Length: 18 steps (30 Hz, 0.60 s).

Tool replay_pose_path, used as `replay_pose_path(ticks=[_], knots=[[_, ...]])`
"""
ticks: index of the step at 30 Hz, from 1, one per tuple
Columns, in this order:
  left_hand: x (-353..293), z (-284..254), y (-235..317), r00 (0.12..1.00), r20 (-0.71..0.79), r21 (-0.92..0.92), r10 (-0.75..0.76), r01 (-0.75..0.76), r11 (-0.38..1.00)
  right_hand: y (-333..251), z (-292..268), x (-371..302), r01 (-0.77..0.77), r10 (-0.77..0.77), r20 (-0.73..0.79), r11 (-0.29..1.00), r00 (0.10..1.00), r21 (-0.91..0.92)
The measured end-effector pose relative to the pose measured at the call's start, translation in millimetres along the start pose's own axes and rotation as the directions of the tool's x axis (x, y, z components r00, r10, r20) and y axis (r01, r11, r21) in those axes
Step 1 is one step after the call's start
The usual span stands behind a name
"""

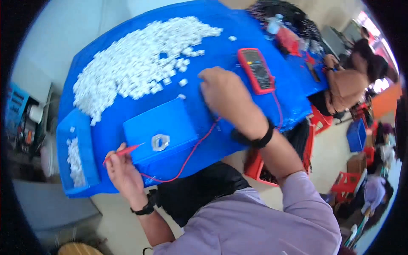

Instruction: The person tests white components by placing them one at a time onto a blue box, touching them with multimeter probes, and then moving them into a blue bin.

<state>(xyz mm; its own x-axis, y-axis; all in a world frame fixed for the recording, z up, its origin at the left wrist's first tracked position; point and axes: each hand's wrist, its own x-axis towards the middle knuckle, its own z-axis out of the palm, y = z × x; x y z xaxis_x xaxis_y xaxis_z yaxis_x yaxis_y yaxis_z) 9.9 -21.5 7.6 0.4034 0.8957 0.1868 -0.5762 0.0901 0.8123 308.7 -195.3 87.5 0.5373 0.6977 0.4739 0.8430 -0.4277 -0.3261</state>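
Observation:
My left hand (124,173) is closed round a red test probe (126,151), its thin metal tip pointing right over a blue box (148,123). On that box rests a clear, faceted ring-shaped piece (160,143), just right of the tip. My right hand (226,91) is over the blue-covered table, right of a wide heap of small white square pieces (140,55). Its fingers curl in and down; their tips and anything in them are hidden. Beyond it lies a red multimeter (256,71) with a dark screen. A red lead (190,157) loops along the near side of the box.
A blue bin (87,157) with some white pieces stands at the left table edge. Black cables (293,15), a plastic bottle (275,24) and a red bag (288,41) lie at the far right. A co-worker (352,80) sits there. Below the table is a red crate (255,168).

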Motion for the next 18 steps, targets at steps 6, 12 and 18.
replay_pose_path(ticks=[6, 12, 18], knots=[[0, -5, 0, 1.000, -0.019, -0.026, -0.010, 0.010, 1.000, 11, 58, 37, 0.122, -0.137, 0.147, 0.987, 0.980, 0.107], [-2, -6, 2, 1.000, -0.005, -0.026, 0.011, -0.012, 1.000, 19, 90, 58, 0.346, -0.336, 0.268, 0.938, 0.903, 0.013], [-1, -3, 1, 0.999, -0.039, -0.034, 0.002, -0.003, 0.999, 2, 25, 45, -0.145, -0.047, 0.507, 0.932, 0.860, 0.333]])
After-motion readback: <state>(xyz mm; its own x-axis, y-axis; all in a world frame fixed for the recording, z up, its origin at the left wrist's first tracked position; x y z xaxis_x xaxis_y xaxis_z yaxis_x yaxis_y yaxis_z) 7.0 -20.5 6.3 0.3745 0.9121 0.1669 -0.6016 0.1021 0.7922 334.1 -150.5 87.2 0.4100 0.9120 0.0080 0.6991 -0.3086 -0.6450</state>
